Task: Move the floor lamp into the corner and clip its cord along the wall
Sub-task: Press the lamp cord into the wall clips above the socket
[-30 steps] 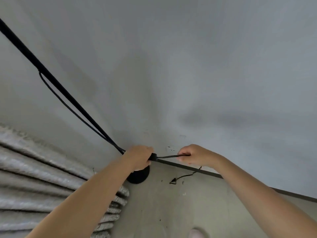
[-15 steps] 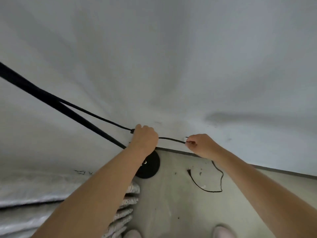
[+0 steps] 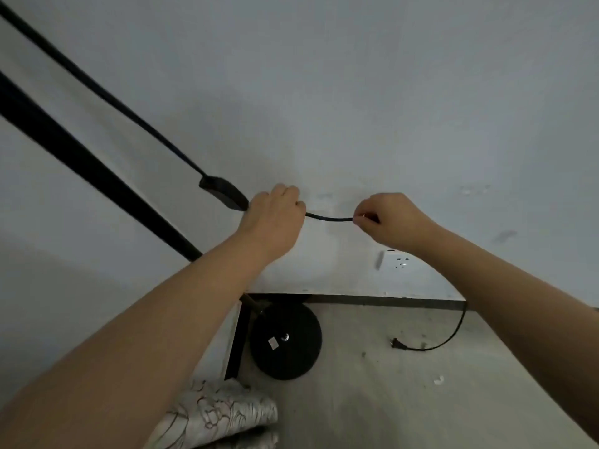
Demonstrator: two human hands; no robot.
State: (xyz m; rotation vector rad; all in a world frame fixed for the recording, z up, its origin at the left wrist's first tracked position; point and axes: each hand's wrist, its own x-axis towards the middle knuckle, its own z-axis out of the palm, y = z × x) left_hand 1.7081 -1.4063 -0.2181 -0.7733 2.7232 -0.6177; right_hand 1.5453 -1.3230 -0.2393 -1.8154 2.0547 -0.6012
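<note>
Black lamp cord [image 3: 329, 218] stretched between both hands against the wall [image 3: 356, 92]: left hand [image 3: 274, 218] fisted round it by the inline switch [image 3: 223, 192], right hand [image 3: 385, 218] pinching it, so it lies flat for clipping. Lamp base [image 3: 287, 341] sits in the corner, plug [image 3: 398, 344] on floor.

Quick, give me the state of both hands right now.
Left hand: closed around the black cord, beside its inline switch.
Right hand: fingertips pinched on the cord's other end of that span, against the wall.
</note>
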